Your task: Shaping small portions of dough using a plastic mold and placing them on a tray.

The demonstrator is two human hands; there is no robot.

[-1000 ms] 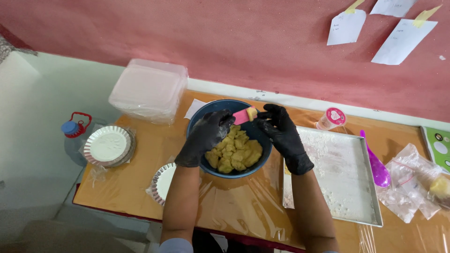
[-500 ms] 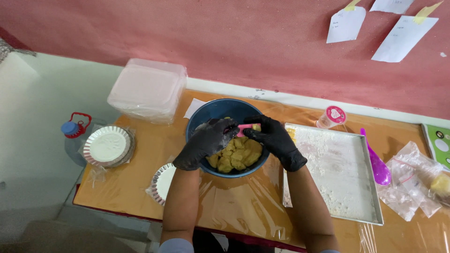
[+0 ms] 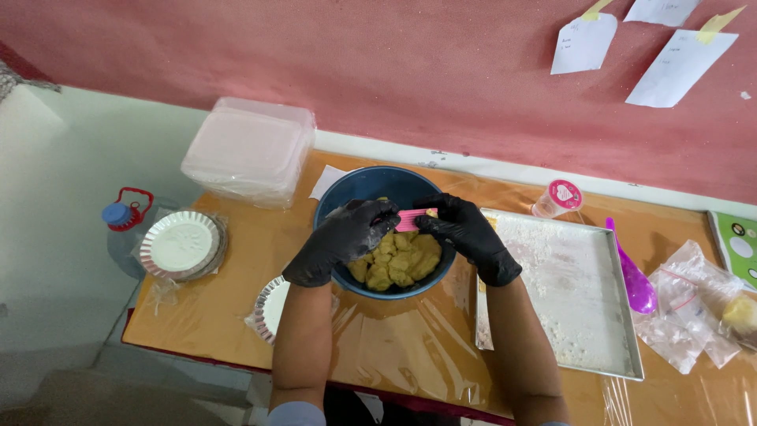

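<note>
Both gloved hands have dropped from above the bowl [image 3: 339, 207] to its rim, carrying the pink scraper [image 3: 409, 220] down with them. Left hand [image 3: 344, 237] and right hand [image 3: 464, 229] each pinch one end of it, just over the dough [image 3: 398, 260] (yellow lumps), so work is back at the dough, near the desk's back edge beside the floured tray [image 3: 607, 315].

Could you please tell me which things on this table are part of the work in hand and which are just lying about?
In use:
left hand
right hand
pink scraper
blue bowl
yellow dough

Lying about:
floured tray
purple spoon
small cup
stack of clear boxes
foil tart tins
plastic bags
</note>
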